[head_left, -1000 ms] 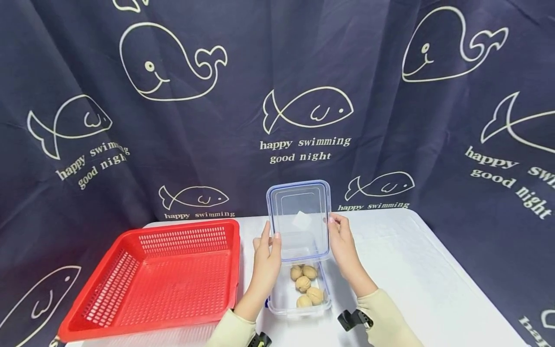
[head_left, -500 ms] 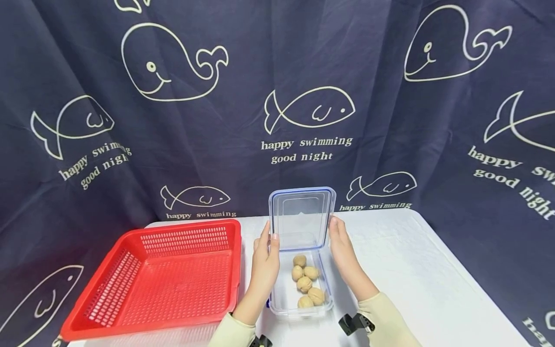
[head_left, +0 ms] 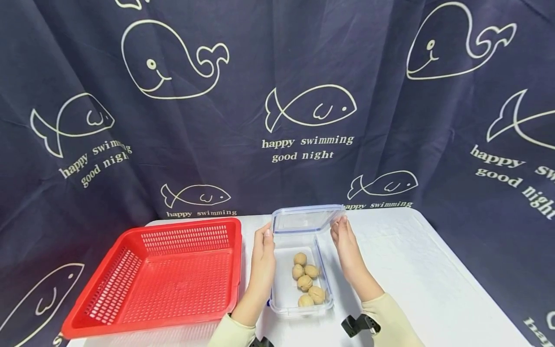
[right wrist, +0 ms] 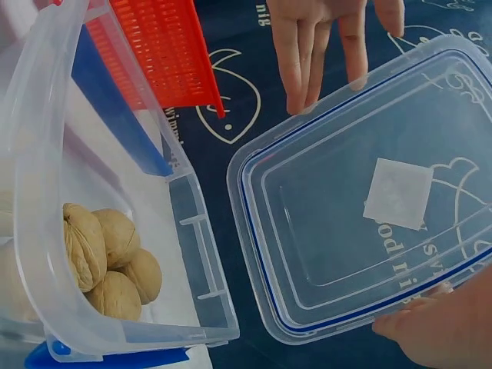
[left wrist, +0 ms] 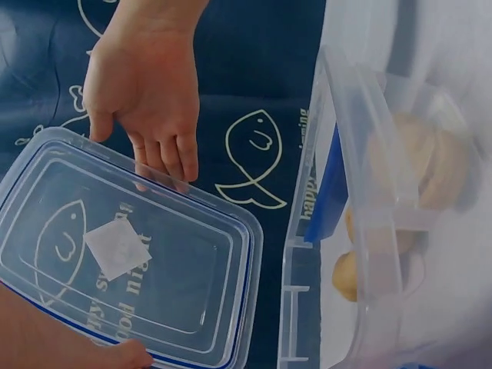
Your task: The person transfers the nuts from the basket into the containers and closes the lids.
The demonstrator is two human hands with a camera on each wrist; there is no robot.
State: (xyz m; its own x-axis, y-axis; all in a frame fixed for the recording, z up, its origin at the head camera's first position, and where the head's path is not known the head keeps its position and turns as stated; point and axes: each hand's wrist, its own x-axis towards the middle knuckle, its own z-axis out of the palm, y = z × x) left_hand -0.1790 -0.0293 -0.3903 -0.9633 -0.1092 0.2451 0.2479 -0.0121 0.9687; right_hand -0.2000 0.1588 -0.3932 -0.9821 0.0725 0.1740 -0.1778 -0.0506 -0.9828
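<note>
A clear lid [head_left: 305, 220] with a blue seal is held tilted above the far end of a clear plastic food container [head_left: 282, 289]. My left hand [head_left: 263, 255] pinches its left edge, and my right hand [head_left: 350, 253] grips the right edge. In the left wrist view the lid [left wrist: 192, 292] carries a white square sticker, and open space separates it from the container wall. Several walnuts [head_left: 305, 283] lie inside the container. From the right wrist, walnuts [right wrist: 115, 296] show through the open top, and a blue clip [right wrist: 115, 358] hangs at the rim.
A red perforated basket [head_left: 173, 289] stands left of the container on the white table [head_left: 416, 270]. Behind the table hangs a dark blue curtain [head_left: 243, 130] with whale and fish drawings.
The lid has come down and tipped from nearly upright toward flat, its top edge now lower. More of the container's inside and another walnut show. Both hands stay at its sides.
</note>
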